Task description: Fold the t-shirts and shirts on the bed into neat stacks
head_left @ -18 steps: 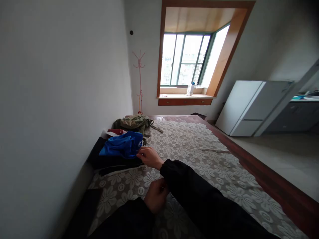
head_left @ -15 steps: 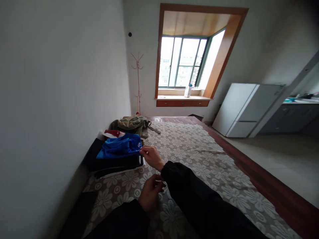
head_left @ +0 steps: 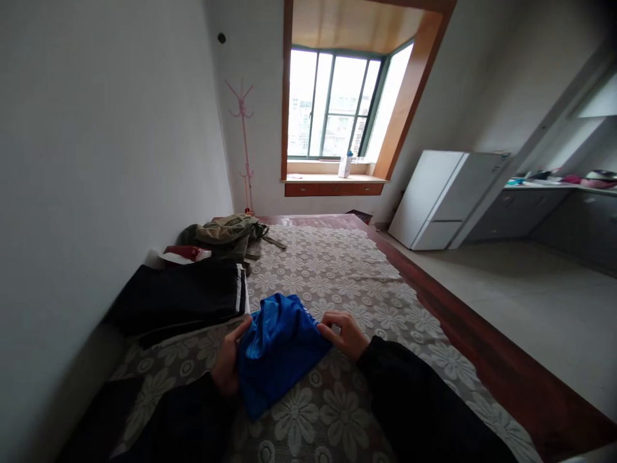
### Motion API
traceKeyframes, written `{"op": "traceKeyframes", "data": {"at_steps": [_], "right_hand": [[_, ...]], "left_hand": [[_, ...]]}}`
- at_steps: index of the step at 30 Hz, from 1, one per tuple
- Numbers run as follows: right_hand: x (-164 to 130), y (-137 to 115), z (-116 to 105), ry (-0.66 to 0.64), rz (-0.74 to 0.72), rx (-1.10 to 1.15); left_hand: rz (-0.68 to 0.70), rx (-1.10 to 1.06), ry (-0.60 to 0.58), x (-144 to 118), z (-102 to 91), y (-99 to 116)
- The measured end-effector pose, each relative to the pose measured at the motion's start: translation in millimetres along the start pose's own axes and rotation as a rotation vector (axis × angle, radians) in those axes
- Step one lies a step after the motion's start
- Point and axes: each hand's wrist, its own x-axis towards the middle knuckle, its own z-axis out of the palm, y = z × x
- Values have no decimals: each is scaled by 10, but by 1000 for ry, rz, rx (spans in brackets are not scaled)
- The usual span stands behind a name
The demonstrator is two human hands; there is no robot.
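A bunched blue garment [head_left: 282, 350] with a small white print along its right edge is between my hands, over the near part of the lace cover [head_left: 337, 270]. Its exact kind I cannot make out. My right hand [head_left: 344, 334] pinches the right edge between thumb and fingers. At the other side, my left hand [head_left: 229, 357] grips the left edge, the thumb showing near the top and the other fingers mostly hidden. Folded black clothing [head_left: 183, 292] with white stripes lies in a pile just beyond my left hand, against the wall.
Behind the pile are a dark red and white item [head_left: 186, 254] and an olive backpack [head_left: 226, 231]. A pink coat stand [head_left: 244, 135] stands in the far corner by the window. To the right are the reddish-brown wooden edge [head_left: 434, 315] and a white fridge [head_left: 429, 199].
The blue garment has come off the black pile, toward me and to the right, in my right hand. My left hand has moved left and taken its other edge. The view has turned right.
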Motion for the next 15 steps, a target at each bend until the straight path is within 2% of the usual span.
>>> {"op": "traceKeyframes", "data": {"at_steps": [2,4,10,12,15], "right_hand": [[-10,-57,60,7,-62,-90],[-29,-107,113,-9,-77,-81],[-87,-111,250,-14,128,147],[-80,-128,273,-29,164,182],[-67,-193,271,-78,131,173]], "left_hand": [[-74,-68,-9,-53,49,17],[-84,-114,-53,-113,84,26],[-25,-25,-219,-178,90,-84],[-2,26,-216,-164,72,-167],[65,107,-144,-149,49,-291]]}}
